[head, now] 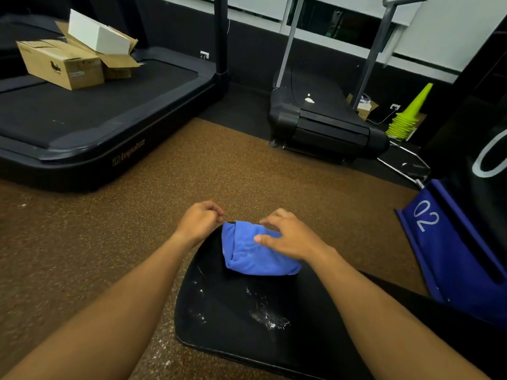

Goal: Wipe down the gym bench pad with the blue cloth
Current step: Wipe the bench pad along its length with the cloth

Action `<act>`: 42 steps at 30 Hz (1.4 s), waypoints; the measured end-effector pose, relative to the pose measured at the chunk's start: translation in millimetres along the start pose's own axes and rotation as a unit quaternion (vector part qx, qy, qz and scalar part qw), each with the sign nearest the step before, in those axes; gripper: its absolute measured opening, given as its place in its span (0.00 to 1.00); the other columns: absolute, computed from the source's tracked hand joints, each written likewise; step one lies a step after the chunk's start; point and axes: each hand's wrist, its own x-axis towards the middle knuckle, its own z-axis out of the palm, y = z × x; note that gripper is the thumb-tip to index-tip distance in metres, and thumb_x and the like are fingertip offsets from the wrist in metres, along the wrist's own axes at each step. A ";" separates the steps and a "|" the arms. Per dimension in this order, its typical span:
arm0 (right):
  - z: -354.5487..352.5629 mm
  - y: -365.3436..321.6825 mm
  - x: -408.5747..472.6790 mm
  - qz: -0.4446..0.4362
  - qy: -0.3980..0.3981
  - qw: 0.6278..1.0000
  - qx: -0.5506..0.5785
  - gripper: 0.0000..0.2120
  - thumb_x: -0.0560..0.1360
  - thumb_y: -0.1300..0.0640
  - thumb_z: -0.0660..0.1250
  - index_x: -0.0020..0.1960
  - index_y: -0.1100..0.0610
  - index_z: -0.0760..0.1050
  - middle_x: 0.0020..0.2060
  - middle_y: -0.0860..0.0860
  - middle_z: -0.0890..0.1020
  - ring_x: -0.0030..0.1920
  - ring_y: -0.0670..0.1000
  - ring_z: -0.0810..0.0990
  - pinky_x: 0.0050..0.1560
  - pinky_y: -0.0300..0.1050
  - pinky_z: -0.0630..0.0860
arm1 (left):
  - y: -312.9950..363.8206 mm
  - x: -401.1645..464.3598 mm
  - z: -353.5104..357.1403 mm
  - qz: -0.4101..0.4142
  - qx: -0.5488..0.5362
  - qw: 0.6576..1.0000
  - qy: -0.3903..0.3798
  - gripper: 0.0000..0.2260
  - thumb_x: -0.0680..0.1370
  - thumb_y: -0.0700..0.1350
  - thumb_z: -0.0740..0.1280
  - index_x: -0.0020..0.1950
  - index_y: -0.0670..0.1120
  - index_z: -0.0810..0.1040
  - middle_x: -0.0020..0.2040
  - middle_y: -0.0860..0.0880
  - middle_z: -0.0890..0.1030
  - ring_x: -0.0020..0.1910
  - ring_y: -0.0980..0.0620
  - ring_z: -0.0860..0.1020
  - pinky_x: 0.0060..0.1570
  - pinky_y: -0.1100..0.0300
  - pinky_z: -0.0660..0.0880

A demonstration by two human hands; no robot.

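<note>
Blue cloth (256,249) lies bunched in a folded wad at the far end of the black pad (236,319), close to its far edge, and both hands are on it. The left hand (201,222) is clenched, pinching the cloth's far left corner right at the pad's edge, which looks like a way of anchoring or pulling out the fold. The right hand (286,238) rests fingers spread and half curled over the cloth's right side, pressing it onto the pad rather than gripping it tightly. That hold suits gathering the cloth into a wiping pad before a stroke. White specks and smears (267,315) sit on the pad nearer the person, around its middle and toward its left edge, so the dirty part appears not yet wiped and lies between the cloth and the person's body; a pull toward the near edge would likely cross it. Nothing rests on the pad to block that stroke. Around it, brown speckled floor (82,242) is bare on the left; a blue frame marked 02 (439,242) stands just beside the pad's right side and may crowd the right elbow. Two treadmills (96,111) stand well apart, one carrying cardboard boxes (63,64), with green cones (406,116) at the far right.
</note>
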 end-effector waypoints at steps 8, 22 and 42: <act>42.8 -15.9 9.3 0.028 -0.100 0.989 -0.105 0.49 0.68 0.20 0.50 0.80 0.43 0.40 0.80 0.49 0.53 0.78 0.56 0.56 0.73 0.62 0.56 | 4.2 3.1 16.9 -0.013 -0.031 0.999 0.018 0.13 0.68 0.49 0.58 0.45 0.51 0.81 0.44 0.49 0.84 0.49 0.46 0.81 0.55 0.50 0.76; 63.9 -37.1 33.8 0.087 0.028 0.993 -0.068 0.25 0.84 0.45 0.47 0.76 0.53 0.63 0.68 0.56 0.74 0.67 0.60 0.72 0.65 0.58 0.66 | -3.1 12.4 6.3 -0.060 -0.117 0.991 0.023 0.11 0.79 0.37 0.56 0.51 0.45 0.78 0.46 0.43 0.83 0.49 0.43 0.84 0.45 0.53 0.78; 52.9 -62.6 86.5 0.038 -0.044 0.998 -0.020 0.22 0.82 0.41 0.52 0.47 0.54 0.76 0.49 0.57 0.82 0.50 0.59 0.79 0.48 0.51 0.73 | -28.4 12.6 -4.0 -0.015 -0.037 0.997 0.059 0.11 0.79 0.42 0.58 0.51 0.48 0.80 0.51 0.48 0.82 0.52 0.47 0.80 0.53 0.51 0.74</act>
